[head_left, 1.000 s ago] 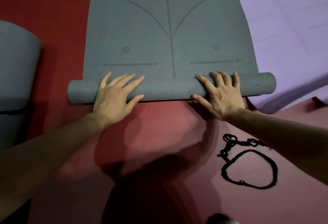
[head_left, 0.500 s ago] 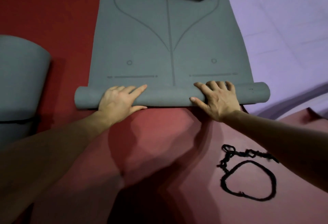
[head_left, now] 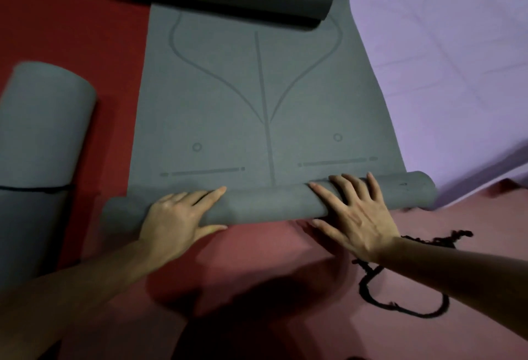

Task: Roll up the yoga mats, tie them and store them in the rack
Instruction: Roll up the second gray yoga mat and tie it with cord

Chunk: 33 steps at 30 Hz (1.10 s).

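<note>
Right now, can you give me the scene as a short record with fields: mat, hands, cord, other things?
mat: grey mat on the red floor; near end wound into a thin roll, middle flat, far end curled
hands: left hand and right hand press flat on the roll
cord: black cord loose on the floor, under the right forearm
other things: tied mat at left; purple mat at right

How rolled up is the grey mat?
Partly rolled: left hand and right hand press a roll at its near end; the grey mat beyond lies flat.
</note>
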Tool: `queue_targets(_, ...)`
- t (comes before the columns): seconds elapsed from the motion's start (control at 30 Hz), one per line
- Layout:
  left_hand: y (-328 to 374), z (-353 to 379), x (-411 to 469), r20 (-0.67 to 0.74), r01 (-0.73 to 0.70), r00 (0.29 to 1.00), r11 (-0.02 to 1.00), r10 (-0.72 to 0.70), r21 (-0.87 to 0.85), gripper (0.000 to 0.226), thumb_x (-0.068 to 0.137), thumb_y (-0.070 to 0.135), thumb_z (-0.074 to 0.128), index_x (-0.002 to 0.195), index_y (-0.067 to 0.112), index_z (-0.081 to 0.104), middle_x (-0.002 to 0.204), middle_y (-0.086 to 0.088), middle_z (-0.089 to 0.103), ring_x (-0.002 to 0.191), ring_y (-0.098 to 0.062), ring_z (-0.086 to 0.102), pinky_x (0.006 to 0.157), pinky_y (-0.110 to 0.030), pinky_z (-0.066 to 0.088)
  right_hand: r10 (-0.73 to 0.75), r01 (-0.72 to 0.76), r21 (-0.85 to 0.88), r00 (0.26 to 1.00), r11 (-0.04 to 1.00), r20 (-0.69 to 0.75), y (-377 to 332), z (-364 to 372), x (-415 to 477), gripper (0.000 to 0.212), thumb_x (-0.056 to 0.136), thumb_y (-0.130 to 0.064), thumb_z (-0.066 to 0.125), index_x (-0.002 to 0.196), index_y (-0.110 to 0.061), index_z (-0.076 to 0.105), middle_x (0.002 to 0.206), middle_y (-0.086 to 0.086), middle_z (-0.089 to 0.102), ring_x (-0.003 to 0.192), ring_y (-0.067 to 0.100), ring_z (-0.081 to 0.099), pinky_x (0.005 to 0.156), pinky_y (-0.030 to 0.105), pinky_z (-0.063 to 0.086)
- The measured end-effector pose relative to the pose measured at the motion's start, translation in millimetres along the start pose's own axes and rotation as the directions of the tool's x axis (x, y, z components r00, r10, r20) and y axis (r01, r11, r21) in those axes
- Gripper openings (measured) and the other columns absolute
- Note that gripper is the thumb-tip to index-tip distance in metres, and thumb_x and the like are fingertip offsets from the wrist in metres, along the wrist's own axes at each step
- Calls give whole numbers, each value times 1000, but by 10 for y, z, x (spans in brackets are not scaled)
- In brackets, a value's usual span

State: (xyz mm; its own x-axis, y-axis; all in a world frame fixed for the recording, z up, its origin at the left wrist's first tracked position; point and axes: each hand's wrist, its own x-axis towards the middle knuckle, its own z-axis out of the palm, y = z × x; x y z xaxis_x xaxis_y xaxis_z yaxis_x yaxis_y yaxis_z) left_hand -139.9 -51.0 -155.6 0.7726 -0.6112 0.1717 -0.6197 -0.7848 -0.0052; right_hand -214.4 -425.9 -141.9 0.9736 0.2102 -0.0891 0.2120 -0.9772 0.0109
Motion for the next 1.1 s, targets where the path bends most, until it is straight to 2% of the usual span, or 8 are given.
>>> queue_targets(0.13, 65, -12, -27, 34, 78, 996, 995, -76, -66, 74, 89, 65, 56, 143, 14, 57, 136, -9, 62, 122, -31, 60, 105, -50, 45, 11, -11, 5, 998, 1000, 59, 27, -16, 180, 71, 96, -74, 32, 155, -36, 40, 134, 11, 56, 122, 38, 54, 114, 65, 31)
queue_targets(0.23, 92, -52, -46, 58, 51, 997, 997, -47, -62, 78, 88, 67, 54, 152, 23, 47, 152, -11, 50, 139, -34, 47, 116, -55, 34, 32, -32, 7, 996, 999, 78, 82, -41, 323, 70, 95, -76, 29, 151, -37, 45, 128, 5, 60, 116, 34, 56, 113, 62, 33)
queue_targets(0.37, 9, -29, 114, 125, 88, 989, 995, -82, -42, 84, 84, 80, 51, 151, 30, 48, 149, -9, 54, 138, -33, 49, 116, -53, 33, 21, -23, 17, 996, 1000, 90, 101, -80, 442, 70, 96, -77, 26, 149, -37, 47, 123, -1, 62, 113, 31, 59, 114, 60, 34)
queue_targets(0.5, -130, -3, 323, 236, 116, 966, 993, -105, -31, 86, 84, 88, 34, 150, 35, 45, 151, -5, 52, 141, -29, 46, 113, -49, 37, 82, -85, 49, 994, 995, 67, 84, -183, 466, 70, 97, -78, 19, 152, -40, 39, 144, 7, 56, 129, 37, 53, 117, 62, 30)
queue_targets(0.63, -258, -11, 532, 339, 138, 933, 990, -119, -32, 93, 79, 96, 21, 150, 38, 40, 162, -1, 37, 152, -24, 30, 116, -44, 35, -48, 49, -15, 998, 999, 33, 27, -131, 278, 75, 96, -76, 31, 162, -42, 25, 161, 11, 40, 145, 43, 36, 119, 67, 22)
queue_targets(0.9, -91, 21, 442, 165, 156, 976, 984, -140, -89, 73, 96, 71, 34, 157, 33, 34, 160, -9, 39, 148, -29, 36, 121, -51, 26, 5, -1, -32, 995, 999, 99, 115, -72, 701, 81, 91, -84, 25, 161, -44, 22, 155, 10, 46, 140, 42, 43, 119, 66, 21)
queue_targets(1.0, -100, 62, 547, 200, 142, 970, 990, -137, -9, 83, 91, 79, 31, 160, 33, 26, 159, -6, 40, 149, -31, 33, 121, -52, 25, 6, -3, -30, 994, 1000, 109, 184, -105, 900, 83, 90, -87, 19, 158, -41, 32, 150, 6, 52, 136, 40, 47, 118, 64, 24)
queue_targets(1.1, -206, 88, 745, 220, 150, 964, 989, -149, 12, 87, 86, 85, 33, 156, 33, 33, 150, -3, 51, 141, -29, 44, 116, -51, 31, 2, 0, -13, 992, 1000, 124, 243, -172, 1034, 84, 89, -89, 20, 158, -43, 30, 153, 5, 50, 140, 40, 45, 119, 67, 23)
